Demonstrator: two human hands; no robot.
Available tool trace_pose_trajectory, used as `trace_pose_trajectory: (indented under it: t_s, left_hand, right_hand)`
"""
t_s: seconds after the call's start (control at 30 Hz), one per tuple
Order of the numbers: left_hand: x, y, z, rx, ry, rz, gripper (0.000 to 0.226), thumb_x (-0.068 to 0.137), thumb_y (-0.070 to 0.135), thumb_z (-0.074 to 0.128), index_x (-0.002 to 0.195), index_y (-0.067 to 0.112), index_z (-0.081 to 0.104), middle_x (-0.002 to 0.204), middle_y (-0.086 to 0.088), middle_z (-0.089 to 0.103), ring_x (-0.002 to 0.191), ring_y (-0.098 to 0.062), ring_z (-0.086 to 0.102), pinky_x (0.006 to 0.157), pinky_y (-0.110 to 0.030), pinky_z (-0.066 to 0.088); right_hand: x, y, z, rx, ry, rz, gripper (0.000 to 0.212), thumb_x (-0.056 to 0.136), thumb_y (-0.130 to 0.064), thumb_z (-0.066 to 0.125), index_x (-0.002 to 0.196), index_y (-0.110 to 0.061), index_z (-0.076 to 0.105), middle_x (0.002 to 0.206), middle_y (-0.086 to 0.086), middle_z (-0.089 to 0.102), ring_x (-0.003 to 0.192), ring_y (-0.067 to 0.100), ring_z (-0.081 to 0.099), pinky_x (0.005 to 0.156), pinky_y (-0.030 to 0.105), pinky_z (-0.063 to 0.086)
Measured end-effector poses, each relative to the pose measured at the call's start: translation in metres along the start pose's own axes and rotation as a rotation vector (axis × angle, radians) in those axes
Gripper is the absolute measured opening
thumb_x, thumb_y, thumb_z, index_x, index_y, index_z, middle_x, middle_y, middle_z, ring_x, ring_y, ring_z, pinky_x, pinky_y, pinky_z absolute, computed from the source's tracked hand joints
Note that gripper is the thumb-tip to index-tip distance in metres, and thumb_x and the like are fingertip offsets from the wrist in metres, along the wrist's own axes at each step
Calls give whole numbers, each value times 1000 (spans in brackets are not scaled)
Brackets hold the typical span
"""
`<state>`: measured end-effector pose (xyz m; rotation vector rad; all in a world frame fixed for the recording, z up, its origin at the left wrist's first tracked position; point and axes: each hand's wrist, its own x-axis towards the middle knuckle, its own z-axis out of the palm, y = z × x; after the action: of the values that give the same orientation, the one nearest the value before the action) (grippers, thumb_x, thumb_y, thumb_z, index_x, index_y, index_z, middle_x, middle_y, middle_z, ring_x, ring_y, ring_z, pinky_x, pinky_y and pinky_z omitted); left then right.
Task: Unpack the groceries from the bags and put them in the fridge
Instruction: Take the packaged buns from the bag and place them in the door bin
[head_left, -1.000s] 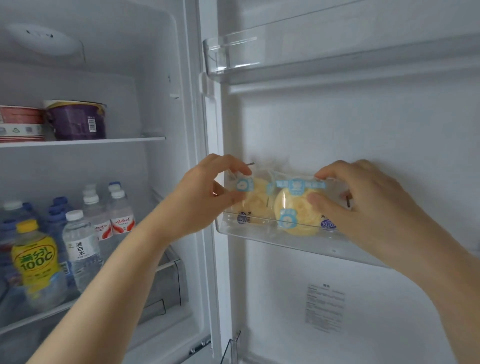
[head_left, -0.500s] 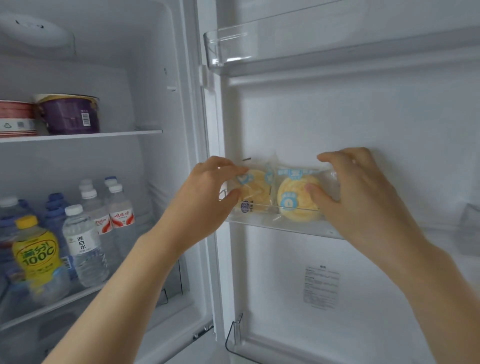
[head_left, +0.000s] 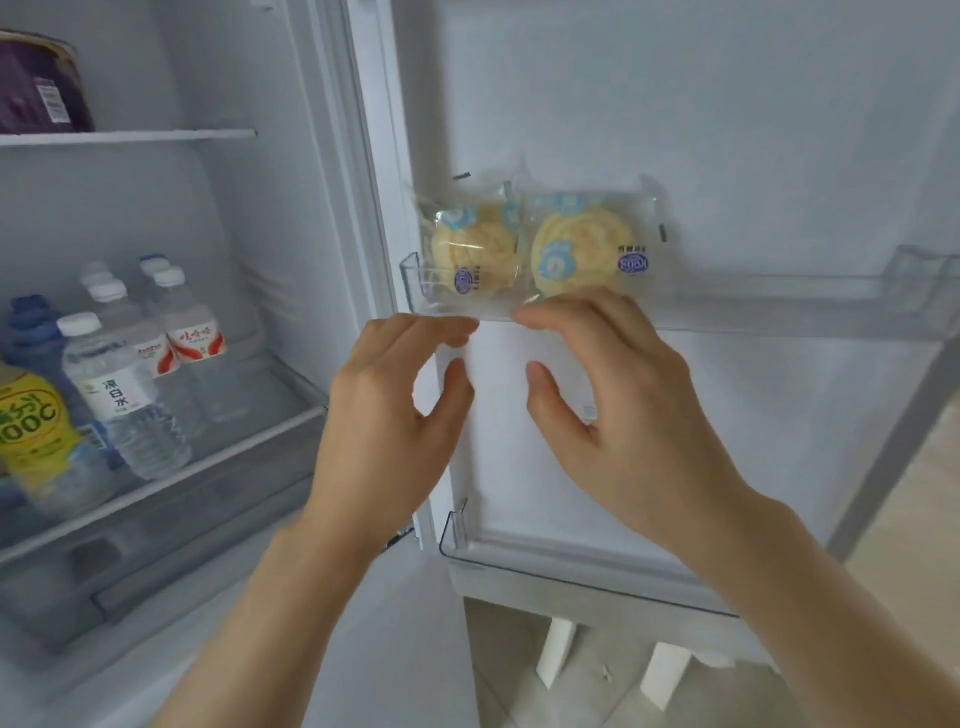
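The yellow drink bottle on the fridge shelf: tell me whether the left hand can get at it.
Probably yes. The yellow drink bottle stands at the shelf's front edge, nothing before it, and the left hand is empty.

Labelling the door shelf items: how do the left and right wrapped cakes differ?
The left cake sits at the shelf's end wall, turned partly aside so it looks narrower. The right cake faces front, so its round spiral shows whole. The left cake's purple label sits low at its middle. The right cake's sits at its right edge. Both are yellow, in clear blue-printed wrappers, standing side by side in the door shelf, in neither hand.
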<state>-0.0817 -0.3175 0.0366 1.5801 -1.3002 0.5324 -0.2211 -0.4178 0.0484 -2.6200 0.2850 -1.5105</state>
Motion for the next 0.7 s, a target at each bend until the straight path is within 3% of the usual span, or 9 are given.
trace_pose_trajectory:
  t_s: [0.17,0.33,0.4,0.47,0.53,0.7]
  left_hand:
    - [-60,2,19,-1,-132,-138,28,91,8,60,113,24,67,99,15,66,96,14,53,86,0,36]
    - [-136,27,54,6,-283,-258,27,90,7,62,111,23,69,90,14,69,88,0,61,76,-5,45]
    - [-169,45,73,13,-330,-296,24,90,13,60,110,22,70,88,11,70,81,-4,63,74,-16,51]
    - [-204,69,95,22,-399,-367,24,88,18,57,107,25,70,89,12,70,81,-7,64,76,-30,54]
    - [-238,98,117,11,-470,-458,23,90,20,57,107,29,68,89,14,70,83,-8,64,78,-35,55]
    - [-309,174,164,-22,-622,-604,24,94,26,55,114,32,66,91,16,68,86,-1,61,79,-22,52]
  right_hand:
    - [-63,4,1,30,-174,91,33,90,-18,50,120,-7,58,107,2,60,98,13,53,82,17,42]
    - [-158,24,-17,84,-386,292,36,90,-32,39,117,-17,57,106,-7,58,103,13,55,80,26,48]
    - [-200,33,-33,96,-455,368,35,90,-34,38,115,-20,57,104,-9,58,103,11,54,79,28,50]
    - [-240,42,-53,97,-516,411,29,92,-30,43,116,-21,56,104,-11,58,100,8,53,79,21,45]
    - [-279,50,-77,105,-571,474,24,94,-26,50,117,-22,56,106,-12,58,94,3,51,75,13,39]
    - [-364,67,-137,127,-649,631,28,91,-18,59,118,-16,59,105,-5,63,99,13,59,81,24,46]
